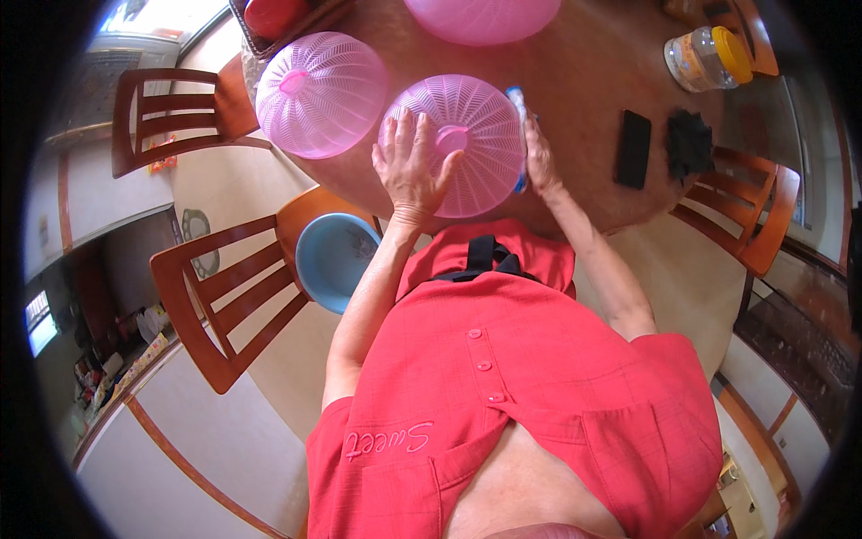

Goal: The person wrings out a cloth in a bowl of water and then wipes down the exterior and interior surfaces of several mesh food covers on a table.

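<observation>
A pink plastic mesh food cover sits dome-up on the brown table in front of me. My left hand lies flat on its left side, fingers spread, beside the knob. Against the cover's right rim, my right hand holds a blue-and-white cloth, mostly hidden behind the fingers and palm. A second pink mesh cover stands to the left, close to the first. The third pink cover is cut off by the top of the view.
On the round table lie a black phone and a crumpled black cloth. A clear jar with a yellow lid is farther back. A dark basket stands top left. A blue basin rests on a wooden chair.
</observation>
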The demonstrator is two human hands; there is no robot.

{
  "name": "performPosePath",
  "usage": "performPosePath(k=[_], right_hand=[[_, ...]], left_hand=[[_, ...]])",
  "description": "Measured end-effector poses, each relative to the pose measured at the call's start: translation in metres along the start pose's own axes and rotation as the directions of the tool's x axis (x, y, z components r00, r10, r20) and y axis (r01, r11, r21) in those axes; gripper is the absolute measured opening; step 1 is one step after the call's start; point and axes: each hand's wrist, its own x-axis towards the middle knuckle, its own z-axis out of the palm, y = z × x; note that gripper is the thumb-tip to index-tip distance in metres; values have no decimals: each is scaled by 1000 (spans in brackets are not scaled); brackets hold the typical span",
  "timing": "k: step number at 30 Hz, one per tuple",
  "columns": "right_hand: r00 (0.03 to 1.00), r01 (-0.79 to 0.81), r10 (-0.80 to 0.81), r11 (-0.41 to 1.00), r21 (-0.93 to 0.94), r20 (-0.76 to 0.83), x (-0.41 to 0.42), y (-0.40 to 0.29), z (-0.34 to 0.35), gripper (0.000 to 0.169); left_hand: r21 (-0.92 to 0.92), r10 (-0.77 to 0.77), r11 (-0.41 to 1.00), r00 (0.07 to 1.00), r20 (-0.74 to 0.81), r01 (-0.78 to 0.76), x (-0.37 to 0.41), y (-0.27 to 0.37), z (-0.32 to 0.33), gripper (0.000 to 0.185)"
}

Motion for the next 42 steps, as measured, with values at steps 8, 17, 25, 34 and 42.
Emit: performPosePath(k=[8,17,25,34,42], right_hand=[[871,462,-475,709,-532,123,-37,-56,33,51],[851,493,-360,799,-344,382,48,-93,21,42],[985,170,-164,898,-406,48,53,-69,5,44],[989,-46,106,875,-482,99,57,-108,-29,32],[975,191,-219,797,-574,21,59,-158,-37,22]], left_hand=[[13,6,1000,1000,-6,-6,0,1,2,66],[99,-90,991,995,-36,93,3,6,4,69],[83,-72,993,995,-70,78,3,4,6,68],[57,-90,994,993,-76,95,3,4,5,68],[66,-106,992,992,-68,111,3,4,5,67]])
